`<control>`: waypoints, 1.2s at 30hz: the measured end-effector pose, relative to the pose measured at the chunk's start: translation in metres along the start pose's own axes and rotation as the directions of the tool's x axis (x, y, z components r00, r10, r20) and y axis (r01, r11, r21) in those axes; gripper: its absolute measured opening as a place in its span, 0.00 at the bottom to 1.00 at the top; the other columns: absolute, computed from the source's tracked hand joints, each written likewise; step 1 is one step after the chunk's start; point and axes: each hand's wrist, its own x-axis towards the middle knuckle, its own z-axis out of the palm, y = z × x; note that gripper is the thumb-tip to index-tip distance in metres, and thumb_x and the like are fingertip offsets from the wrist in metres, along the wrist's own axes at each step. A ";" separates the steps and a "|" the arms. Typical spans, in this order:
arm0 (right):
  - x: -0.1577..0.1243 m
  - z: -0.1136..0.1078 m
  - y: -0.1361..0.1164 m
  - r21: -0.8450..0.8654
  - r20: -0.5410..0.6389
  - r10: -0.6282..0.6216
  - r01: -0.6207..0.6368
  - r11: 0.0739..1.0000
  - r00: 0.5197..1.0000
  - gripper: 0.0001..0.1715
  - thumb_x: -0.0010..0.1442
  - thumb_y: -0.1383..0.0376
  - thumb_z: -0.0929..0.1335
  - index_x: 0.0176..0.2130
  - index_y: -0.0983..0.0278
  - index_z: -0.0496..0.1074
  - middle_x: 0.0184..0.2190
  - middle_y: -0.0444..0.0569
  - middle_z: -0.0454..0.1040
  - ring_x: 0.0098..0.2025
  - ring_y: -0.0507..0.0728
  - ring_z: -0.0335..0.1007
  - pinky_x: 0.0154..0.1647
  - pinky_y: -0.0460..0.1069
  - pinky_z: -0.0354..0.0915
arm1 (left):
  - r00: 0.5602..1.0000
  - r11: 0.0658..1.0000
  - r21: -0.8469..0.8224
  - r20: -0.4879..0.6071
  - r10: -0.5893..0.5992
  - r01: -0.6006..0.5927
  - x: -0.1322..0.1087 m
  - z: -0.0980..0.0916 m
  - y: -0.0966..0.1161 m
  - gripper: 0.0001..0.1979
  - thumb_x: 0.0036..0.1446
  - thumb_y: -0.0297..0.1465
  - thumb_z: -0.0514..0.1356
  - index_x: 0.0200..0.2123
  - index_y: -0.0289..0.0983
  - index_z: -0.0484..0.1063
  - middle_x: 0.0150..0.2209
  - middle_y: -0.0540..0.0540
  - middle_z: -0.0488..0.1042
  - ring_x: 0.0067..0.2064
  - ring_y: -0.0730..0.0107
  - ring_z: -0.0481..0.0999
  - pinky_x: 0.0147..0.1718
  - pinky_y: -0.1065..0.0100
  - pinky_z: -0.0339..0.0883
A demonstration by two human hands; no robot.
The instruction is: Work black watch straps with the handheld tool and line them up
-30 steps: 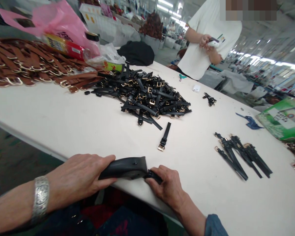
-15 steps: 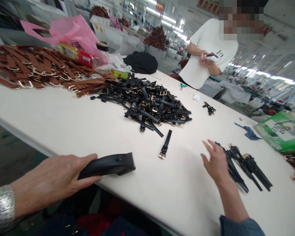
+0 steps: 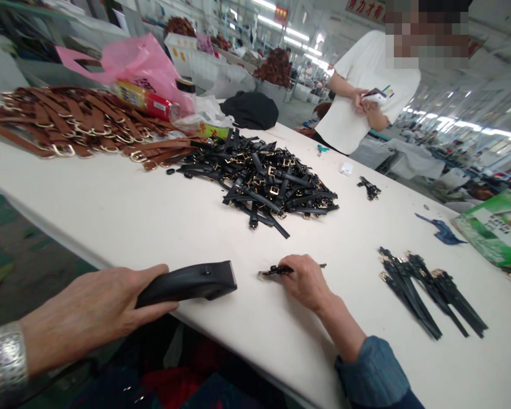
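Near the lower-centre worktop (image 3: 247, 321) edge, bare room parts left hand (image 3: 102, 298) gripping clippers (image 3: 191, 282) from right hand (image 3: 305, 279) clutching buckled strap (image 3: 276, 271).

The right hand (image 3: 306, 281) covered the middle of the black strap (image 3: 277, 270) it gripped, leaving only both ends showing. The left hand (image 3: 97, 292) hid the rear of the black tool (image 3: 187, 283), and its forearm ran out past the left edge. The bottom edge cut off the blue sleeve (image 3: 375, 369); the right edge cut off the green package (image 3: 498, 224). In the black heap (image 3: 268, 179), straps overlapped too thickly to count. Pixel blocks masked the head of a co-worker (image 3: 357, 85), and people farther back were too small to make out.
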 end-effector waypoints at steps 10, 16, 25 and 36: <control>-0.039 0.032 -0.043 0.146 -0.182 0.009 0.018 0.989 0.983 0.12 0.69 0.65 0.74 0.51 0.59 0.86 0.44 0.54 0.85 0.45 0.63 0.79 0.47 0.56 0.76 | 0.994 0.996 0.080 0.107 0.026 -0.035 0.013 -0.018 0.036 0.24 0.67 0.55 0.57 0.49 0.44 0.79 0.33 0.42 0.85 0.38 0.44 0.85 0.37 0.56 0.63; -0.038 0.041 -0.046 0.232 -0.236 0.059 -0.002 0.973 0.970 0.07 0.65 0.65 0.76 0.45 0.60 0.85 0.39 0.52 0.84 0.43 0.61 0.80 0.45 0.54 0.75 | 0.985 0.988 0.123 0.154 0.073 -0.093 0.019 -0.014 0.061 0.24 0.66 0.53 0.58 0.50 0.42 0.81 0.35 0.38 0.86 0.40 0.41 0.87 0.40 0.53 0.70; -0.029 0.043 -0.056 0.159 -0.151 0.131 -0.107 0.981 0.980 0.10 0.54 0.67 0.74 0.39 0.59 0.80 0.38 0.51 0.80 0.42 0.63 0.77 0.44 0.55 0.72 | 0.979 0.976 0.184 0.186 0.081 -0.115 0.013 -0.015 0.072 0.23 0.65 0.50 0.59 0.50 0.41 0.81 0.38 0.37 0.88 0.42 0.42 0.88 0.41 0.52 0.72; -0.037 0.036 -0.051 0.214 -0.269 0.033 0.026 0.977 0.963 0.07 0.56 0.67 0.72 0.37 0.59 0.76 0.42 0.52 0.78 0.40 0.60 0.79 0.42 0.53 0.76 | 0.968 0.974 0.202 0.245 0.054 -0.105 0.018 -0.024 0.085 0.23 0.66 0.49 0.60 0.53 0.40 0.82 0.44 0.34 0.90 0.48 0.38 0.89 0.46 0.51 0.76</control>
